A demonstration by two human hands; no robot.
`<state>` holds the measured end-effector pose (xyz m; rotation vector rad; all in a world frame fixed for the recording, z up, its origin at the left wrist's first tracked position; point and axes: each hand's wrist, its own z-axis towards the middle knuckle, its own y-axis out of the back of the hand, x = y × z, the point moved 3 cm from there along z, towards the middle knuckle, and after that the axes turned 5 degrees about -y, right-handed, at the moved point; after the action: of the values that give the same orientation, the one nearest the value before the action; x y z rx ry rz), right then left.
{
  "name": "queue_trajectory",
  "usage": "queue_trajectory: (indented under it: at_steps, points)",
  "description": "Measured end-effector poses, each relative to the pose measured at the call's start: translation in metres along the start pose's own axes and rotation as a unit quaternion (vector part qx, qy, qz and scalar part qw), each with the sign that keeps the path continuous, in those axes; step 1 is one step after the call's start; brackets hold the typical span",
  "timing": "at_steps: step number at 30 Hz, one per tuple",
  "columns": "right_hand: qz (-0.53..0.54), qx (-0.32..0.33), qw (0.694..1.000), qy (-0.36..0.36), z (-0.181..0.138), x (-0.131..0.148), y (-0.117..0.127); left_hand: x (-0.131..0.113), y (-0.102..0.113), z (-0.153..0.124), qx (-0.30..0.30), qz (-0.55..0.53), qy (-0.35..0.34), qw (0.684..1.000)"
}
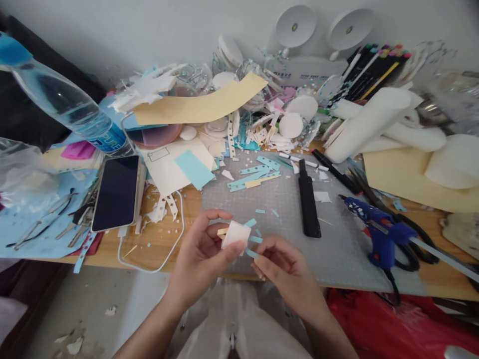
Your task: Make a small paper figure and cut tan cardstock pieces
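Note:
Between the thumb and fingers of my left hand is a small white paper piece, roughly square, with a cream edge showing at its left. Several short light-blue paper strips stick out from its right side. My right hand pinches the lowest blue strip at its end, close beside the white piece. Both hands are above the front edge of a grey cutting mat. Loose blue scraps lie on the mat just beyond my fingers.
A black utility knife lies on the mat. To the right are a blue glue gun and black scissors. On the left stand a phone with a white cable and a water bottle. Paper scraps pile up at the back.

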<state>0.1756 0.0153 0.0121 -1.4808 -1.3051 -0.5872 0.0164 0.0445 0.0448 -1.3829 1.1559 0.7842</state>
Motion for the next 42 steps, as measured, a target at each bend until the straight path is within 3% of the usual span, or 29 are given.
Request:
queue_trajectory:
  at_steps: [3, 7, 14, 29, 42]
  points:
    - [-0.008, -0.020, 1.000, 0.019, 0.001, 0.002, -0.002, 0.001, -0.003, -0.002, 0.042, -0.019, 0.026, 0.999]
    - [-0.026, -0.027, 0.998, 0.051, 0.001, 0.005, -0.003, 0.001, -0.005, -0.004, 0.030, 0.004, 0.031, 0.999]
    - [0.039, 0.058, 0.997, 0.031, -0.001, -0.003, 0.002, 0.001, -0.004, -0.006, 0.026, 0.014, 0.052, 0.998]
    - [-0.015, 0.007, 1.000, 0.026, 0.001, 0.011, -0.006, -0.002, -0.004, -0.006, 0.013, 0.041, 0.015, 0.999]
    - [-0.070, -0.024, 0.996, 0.052, 0.001, 0.013, -0.002, -0.003, -0.004, -0.003, 0.038, 0.020, 0.038, 0.998]
